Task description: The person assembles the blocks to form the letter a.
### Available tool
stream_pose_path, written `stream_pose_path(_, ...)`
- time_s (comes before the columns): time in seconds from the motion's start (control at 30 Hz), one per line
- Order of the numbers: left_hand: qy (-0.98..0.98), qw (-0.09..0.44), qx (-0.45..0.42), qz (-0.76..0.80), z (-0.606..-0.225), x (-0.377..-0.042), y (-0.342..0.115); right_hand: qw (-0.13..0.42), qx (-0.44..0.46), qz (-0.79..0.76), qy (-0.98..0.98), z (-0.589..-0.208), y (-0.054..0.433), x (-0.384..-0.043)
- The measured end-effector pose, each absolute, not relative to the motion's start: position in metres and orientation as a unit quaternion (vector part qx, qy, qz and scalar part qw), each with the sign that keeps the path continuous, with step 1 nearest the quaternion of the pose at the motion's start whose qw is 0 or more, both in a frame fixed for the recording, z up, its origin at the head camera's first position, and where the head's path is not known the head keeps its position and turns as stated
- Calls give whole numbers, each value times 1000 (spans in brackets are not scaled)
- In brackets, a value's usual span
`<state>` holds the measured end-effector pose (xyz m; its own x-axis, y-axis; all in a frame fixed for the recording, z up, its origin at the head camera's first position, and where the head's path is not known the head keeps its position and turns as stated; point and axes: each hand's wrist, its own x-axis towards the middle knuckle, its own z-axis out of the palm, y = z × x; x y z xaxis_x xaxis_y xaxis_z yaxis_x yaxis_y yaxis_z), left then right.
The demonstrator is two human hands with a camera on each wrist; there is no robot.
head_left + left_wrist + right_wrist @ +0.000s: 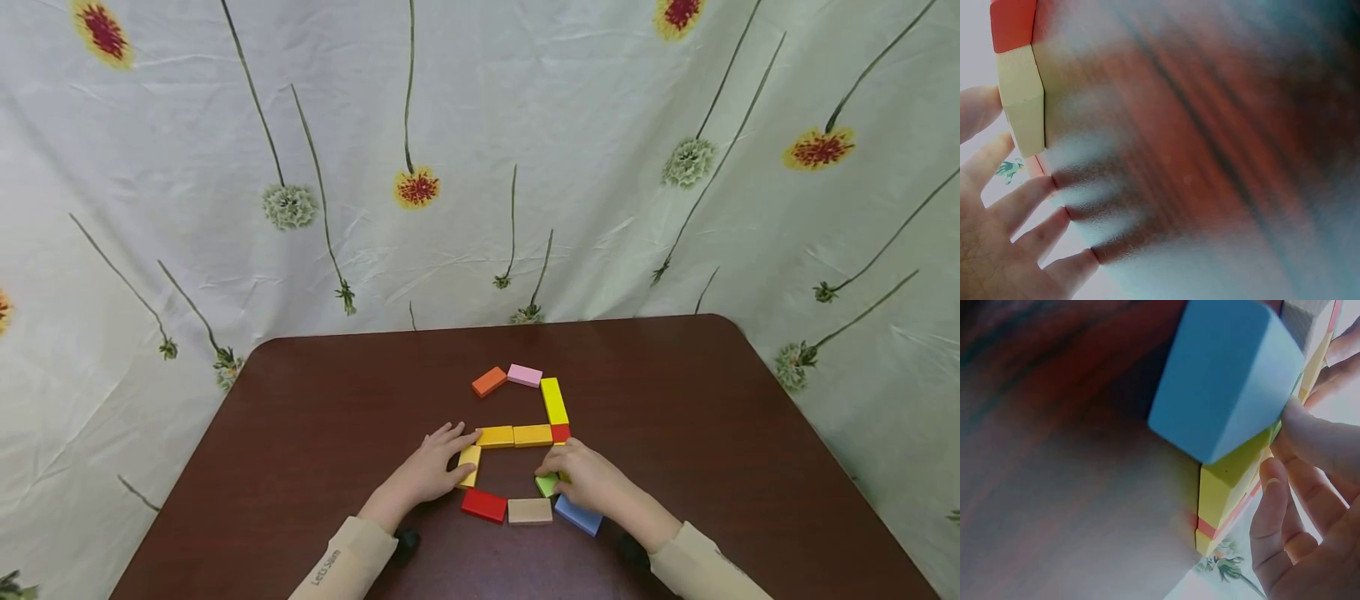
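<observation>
My left hand lies on the table with its fingers spread and straight. Its thumb and index finger touch the two ends of a pale yellow block, which stands at the left side of a loop of blocks. My right hand pinches a light green block inside that loop, thumb against fingertips. Under the right hand, a yellow block is mostly hidden in the head view. Close by the right thumb lies a blue block, set at a slant.
Along the near side lie a red block and a beige block. Two orange-yellow blocks and a small red block form a row. Beyond are yellow, pink and orange blocks. A flowered cloth hangs behind the table.
</observation>
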<state>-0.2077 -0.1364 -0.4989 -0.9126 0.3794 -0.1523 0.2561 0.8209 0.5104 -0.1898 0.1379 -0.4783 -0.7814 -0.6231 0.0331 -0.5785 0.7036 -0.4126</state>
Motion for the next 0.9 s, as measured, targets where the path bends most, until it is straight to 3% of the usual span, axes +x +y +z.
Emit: stream_pose_path(0.9, 945, 125, 173, 249, -497, -208, -137, 15, -363, -198, 910, -483, 149, -178)
